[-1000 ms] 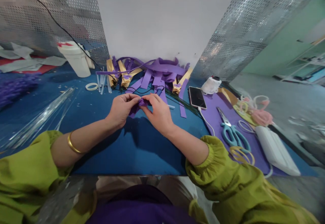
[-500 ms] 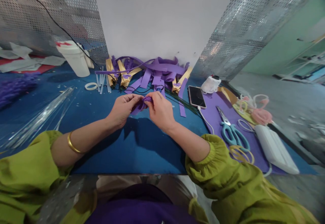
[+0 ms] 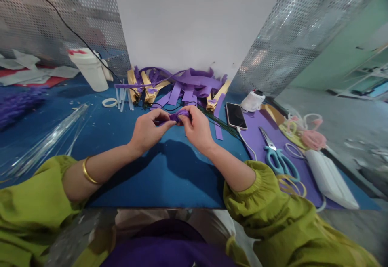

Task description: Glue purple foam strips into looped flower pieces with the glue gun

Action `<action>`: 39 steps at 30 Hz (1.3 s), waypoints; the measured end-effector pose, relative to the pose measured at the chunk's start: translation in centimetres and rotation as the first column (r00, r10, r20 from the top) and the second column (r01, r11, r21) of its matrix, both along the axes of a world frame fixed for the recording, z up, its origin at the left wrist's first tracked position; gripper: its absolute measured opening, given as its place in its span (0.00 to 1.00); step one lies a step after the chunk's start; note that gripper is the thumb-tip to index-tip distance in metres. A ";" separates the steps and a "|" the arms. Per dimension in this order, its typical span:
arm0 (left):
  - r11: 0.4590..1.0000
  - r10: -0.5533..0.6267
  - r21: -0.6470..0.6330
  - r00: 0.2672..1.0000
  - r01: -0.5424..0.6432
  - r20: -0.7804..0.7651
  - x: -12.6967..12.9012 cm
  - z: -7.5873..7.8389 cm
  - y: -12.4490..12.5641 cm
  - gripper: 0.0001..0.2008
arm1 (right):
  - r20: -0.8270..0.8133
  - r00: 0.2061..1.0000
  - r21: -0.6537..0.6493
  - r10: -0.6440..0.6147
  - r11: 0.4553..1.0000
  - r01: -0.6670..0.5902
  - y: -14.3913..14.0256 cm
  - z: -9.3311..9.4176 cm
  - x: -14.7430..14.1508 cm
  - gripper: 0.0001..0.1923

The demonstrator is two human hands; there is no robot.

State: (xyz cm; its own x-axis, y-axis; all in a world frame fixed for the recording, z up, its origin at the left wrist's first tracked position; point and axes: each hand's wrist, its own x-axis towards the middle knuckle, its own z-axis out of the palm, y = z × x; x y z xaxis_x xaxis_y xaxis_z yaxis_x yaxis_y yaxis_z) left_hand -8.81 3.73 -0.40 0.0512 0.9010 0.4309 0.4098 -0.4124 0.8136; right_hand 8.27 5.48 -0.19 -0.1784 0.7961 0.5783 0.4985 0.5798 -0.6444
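Between my two hands, just above the middle of the table, is a small bunched strip of purple paper or foam (image 3: pixel 178 115). My left hand (image 3: pixel 148 131) pinches its left end between thumb and fingers. On the other end, my right hand (image 3: pixel 198 129) is closed, its fingertips partly covering the strip. Behind the hands lies a pile of loose purple strips (image 3: pixel 197 83). Small yellow-wrapped purple flower bunches (image 3: pixel 150 91) stand at the pile's left, and another yellow wrap (image 3: pixel 216 97) is at its right. Thin green stems (image 3: pixel 221 122) lie beyond my right hand.
At right are a phone (image 3: pixel 235 116) on a cable, blue-handled scissors (image 3: pixel 277 158), a white power bank-like block (image 3: pixel 332 180) and a pink rolled flower (image 3: pixel 314 139). Leftward are a white cup (image 3: pixel 91 69), a tape ring (image 3: pixel 109 102), glue sticks (image 3: pixel 122 97) and clear film strips (image 3: pixel 54 137).
The purple strip has turned from hanging down to lying more level between my hands. My right hand has shifted slightly right, and my left thumb now stretches along the strip.
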 end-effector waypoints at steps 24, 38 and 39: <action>0.999 0.038 -0.027 0.997 -0.036 0.062 -0.6 -0.2 1.0 0.10 | -0.194 0.980 -0.197 0.046 0.977 -0.085 0.5 0.2 0.1 0.03; 0.993 0.090 -0.073 0.996 -0.092 -0.020 -0.8 0.2 1.1 0.10 | -0.157 0.980 -0.204 0.122 0.967 -0.153 -0.6 0.5 -0.5 0.03; 0.992 0.085 -0.099 0.996 -0.082 0.027 -0.7 0.1 1.1 0.10 | -0.142 0.977 -0.213 0.160 0.959 -0.188 -0.7 0.4 -0.6 0.03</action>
